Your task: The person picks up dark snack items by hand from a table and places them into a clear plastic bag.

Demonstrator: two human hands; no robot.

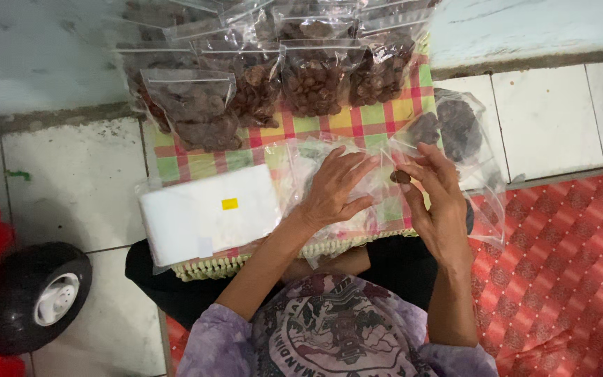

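Note:
My left hand [335, 190] lies with fingers spread on a clear empty plastic bag [308, 162] that rests on the checked cloth [357, 122]. My right hand [435, 199] pinches a small dark brown cookie [400, 177] between thumb and fingertips, just right of the left hand's fingers. Behind the right hand sits a large clear bag [458, 126] with dark brown cookies in it.
Several filled clear bags of brown cookies [259, 80] lie in rows at the far end of the cloth. A stack of flat white-clear bags with a yellow sticker [207, 213] lies at the left. A black toy wheel [36, 293] and a red patterned mat [560, 265] flank me.

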